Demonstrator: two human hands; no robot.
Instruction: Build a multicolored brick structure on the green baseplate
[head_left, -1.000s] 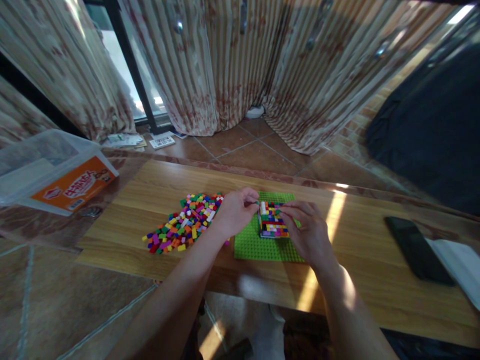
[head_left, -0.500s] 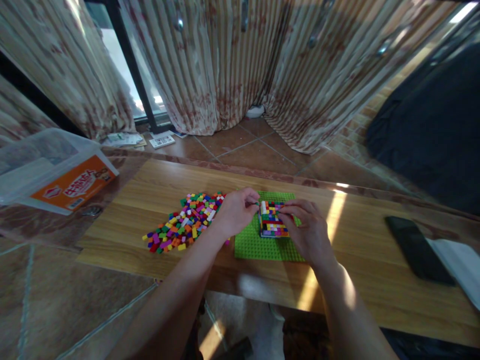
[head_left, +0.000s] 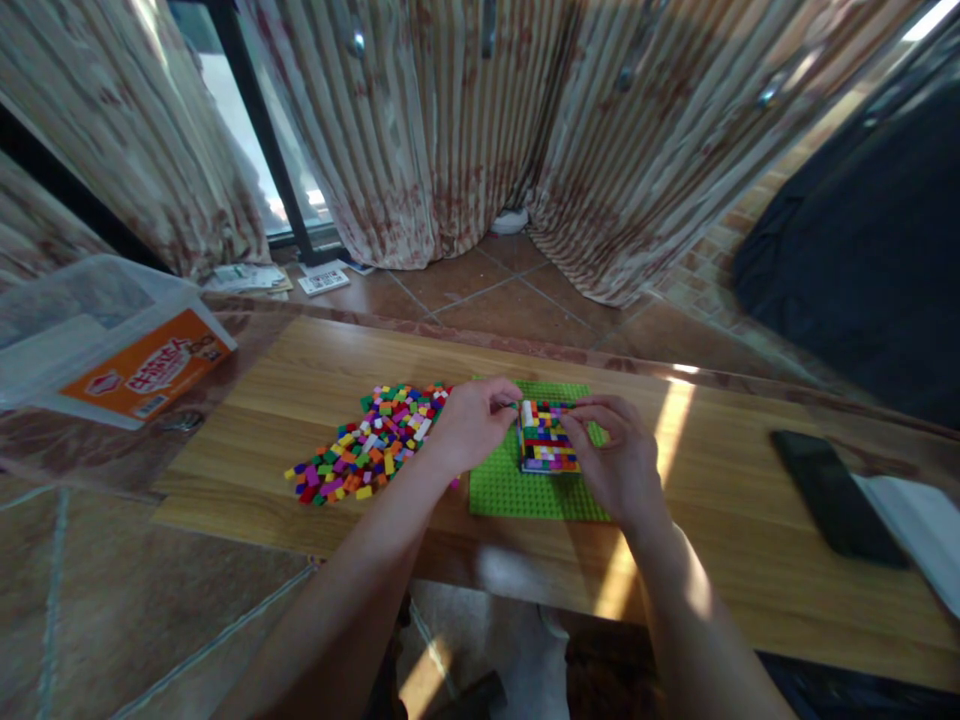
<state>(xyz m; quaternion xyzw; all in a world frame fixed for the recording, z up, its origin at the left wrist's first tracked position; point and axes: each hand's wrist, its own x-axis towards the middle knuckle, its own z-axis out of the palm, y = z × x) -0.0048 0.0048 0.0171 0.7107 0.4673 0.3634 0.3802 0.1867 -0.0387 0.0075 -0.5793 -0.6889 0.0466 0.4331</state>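
A lime-green studded baseplate [head_left: 495, 490] lies on the wooden table, bearing a low block of multicoloured toy bricks [head_left: 547, 445] laid in rows. At the block's upper left corner, my left hand [head_left: 480, 425] pinches a small dark green toy brick [head_left: 516, 405] between thumb and finger. My right hand [head_left: 619, 455] reaches over the block's right side. Its thumb and forefinger close together at the upper right of the block, and whatever lies between them is too small to make out. Part of the block is hidden under that hand.
Left of the baseplate spreads a pile of loose toy bricks [head_left: 375, 450]. A clear plastic bin [head_left: 120, 320] with an orange label stands at far left. On the right are a black phone-like slab [head_left: 836, 495] and a white object [head_left: 915, 525]. The wooden table [head_left: 720, 560] has a sunlit strip.
My right fingertips have shifted slightly up and away from the rows of the block, showing a little more of it. My left hand stays almost where it was.
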